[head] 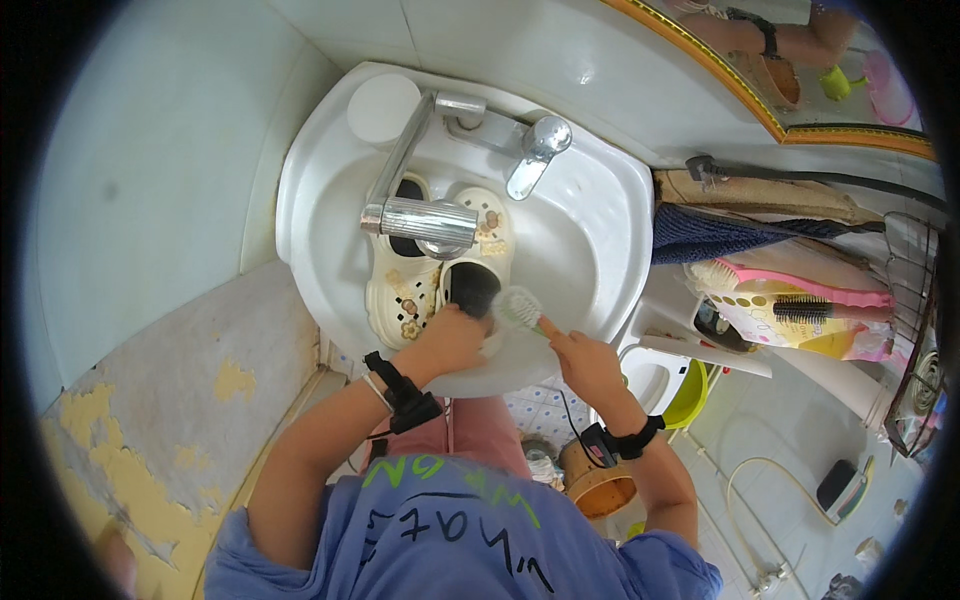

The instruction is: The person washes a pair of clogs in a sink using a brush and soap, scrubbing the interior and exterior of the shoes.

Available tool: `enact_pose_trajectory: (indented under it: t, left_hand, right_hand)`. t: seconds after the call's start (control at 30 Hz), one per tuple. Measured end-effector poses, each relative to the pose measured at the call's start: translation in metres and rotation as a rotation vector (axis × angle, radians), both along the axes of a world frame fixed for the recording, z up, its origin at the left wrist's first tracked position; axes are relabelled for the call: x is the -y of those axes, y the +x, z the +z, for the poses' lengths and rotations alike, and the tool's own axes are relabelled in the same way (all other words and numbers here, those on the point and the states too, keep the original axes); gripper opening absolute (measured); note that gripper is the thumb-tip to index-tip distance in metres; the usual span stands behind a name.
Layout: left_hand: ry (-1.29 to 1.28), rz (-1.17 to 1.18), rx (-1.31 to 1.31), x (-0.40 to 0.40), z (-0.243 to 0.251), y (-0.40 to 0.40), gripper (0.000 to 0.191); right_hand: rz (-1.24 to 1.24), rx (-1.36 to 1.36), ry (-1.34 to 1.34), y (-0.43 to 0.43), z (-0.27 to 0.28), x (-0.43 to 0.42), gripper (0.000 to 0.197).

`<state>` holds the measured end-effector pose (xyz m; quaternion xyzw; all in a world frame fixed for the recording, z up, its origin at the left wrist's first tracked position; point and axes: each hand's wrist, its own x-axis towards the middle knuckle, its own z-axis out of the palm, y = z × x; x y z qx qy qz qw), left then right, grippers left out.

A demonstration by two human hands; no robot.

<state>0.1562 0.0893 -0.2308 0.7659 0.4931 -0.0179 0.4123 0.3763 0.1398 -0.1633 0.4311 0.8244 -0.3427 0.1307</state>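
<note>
Two cream clogs with charms lie in a white washbasin. My left hand grips the heel end of the right-hand clog; its fingers are partly hidden at the shoe's opening. The left-hand clog lies beside it, with its opening partly under the chrome faucet. My right hand holds a pale green scrub brush by its handle. The white bristles, slightly blurred, are close to the right-hand clog's heel. Whether they touch it cannot be told.
A round white lid or container stands on the basin's back left corner, and the faucet lever rises at the back. Right of the basin are a navy towel, a pink brush and a wire rack. A gold-framed mirror hangs above.
</note>
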Motion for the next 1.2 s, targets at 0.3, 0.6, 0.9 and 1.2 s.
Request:
enact_pose_trajectory:
  t: [0.3, 0.6, 0.9, 1.2]
  left_hand:
    - [0.0, -0.037, -0.03, -0.003, 0.005, 0.0, 0.057]
    - [0.029, 0.009, -0.01, 0.0, -0.006, -0.002, 0.062]
    - [0.127, 0.028, 0.047, -0.001, -0.003, 0.001, 0.068]
    - [0.09, 0.089, 0.036, -0.004, 0.005, 0.003, 0.07]
  right_hand:
    - [-0.056, -0.187, 0.111, -0.034, -0.044, -0.012, 0.049]
    - [-0.158, -0.263, 0.165, -0.031, -0.033, -0.006, 0.039]
    - [-0.025, -0.132, 0.193, -0.068, -0.038, -0.032, 0.047]
    - [0.129, 0.076, 0.087, -0.053, -0.007, -0.04, 0.05]
